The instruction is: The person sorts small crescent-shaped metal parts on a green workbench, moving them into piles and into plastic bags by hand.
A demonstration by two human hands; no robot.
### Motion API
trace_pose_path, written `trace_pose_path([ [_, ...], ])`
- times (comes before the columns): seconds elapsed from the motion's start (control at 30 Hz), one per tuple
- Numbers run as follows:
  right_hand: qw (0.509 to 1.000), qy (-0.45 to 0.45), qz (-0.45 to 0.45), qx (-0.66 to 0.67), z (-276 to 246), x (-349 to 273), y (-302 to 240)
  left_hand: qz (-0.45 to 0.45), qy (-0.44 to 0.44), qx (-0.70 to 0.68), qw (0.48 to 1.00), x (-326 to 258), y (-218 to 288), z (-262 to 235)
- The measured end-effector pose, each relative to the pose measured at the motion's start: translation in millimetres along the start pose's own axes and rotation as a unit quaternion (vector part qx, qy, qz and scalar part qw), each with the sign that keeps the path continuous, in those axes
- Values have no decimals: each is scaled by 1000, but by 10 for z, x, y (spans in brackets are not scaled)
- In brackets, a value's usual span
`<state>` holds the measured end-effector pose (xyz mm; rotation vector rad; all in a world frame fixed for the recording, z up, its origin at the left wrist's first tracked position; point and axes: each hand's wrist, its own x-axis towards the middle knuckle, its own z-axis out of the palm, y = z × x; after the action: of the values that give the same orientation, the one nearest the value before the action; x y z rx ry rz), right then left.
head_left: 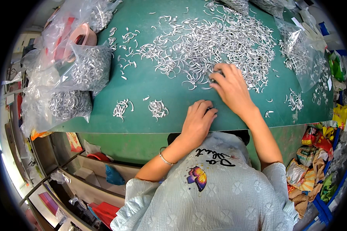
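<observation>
A wide heap of small curved silver pieces (204, 50), hook-like and metallic, is spread over a green tabletop (142, 77). At the heap's near edge, my right hand (233, 88) has its fingers bent and drawn together around curved silver pieces; the fingertips are partly hidden. Close to the table's front edge rests my left hand (196, 122), its fingers curled inward. Whatever it may hold is hidden under the fingers. Left of that hand lie two small piles of the same pieces, one nearer pile (158, 109) and one farther-left pile (122, 108).
Clear plastic bags full of silver pieces (90, 69) crowd the left side, beside a pink bowl (86, 35). Another clear bag (302, 54) lies at the right, near a small pile (295, 101). Below the table are a shelf (100, 181) and colourful packages (306, 154).
</observation>
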<state>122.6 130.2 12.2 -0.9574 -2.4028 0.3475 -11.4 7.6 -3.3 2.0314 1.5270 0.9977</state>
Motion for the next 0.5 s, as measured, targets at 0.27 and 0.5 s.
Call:
trace_pose_path([
  [0.27, 984, 55, 121, -116, -303, -143, 182, -40, 7, 7, 999, -110, 16, -69],
  [0.5, 999, -10, 35, -40, 50, -30, -104, -20, 23, 5, 1000, -68, 20, -54],
])
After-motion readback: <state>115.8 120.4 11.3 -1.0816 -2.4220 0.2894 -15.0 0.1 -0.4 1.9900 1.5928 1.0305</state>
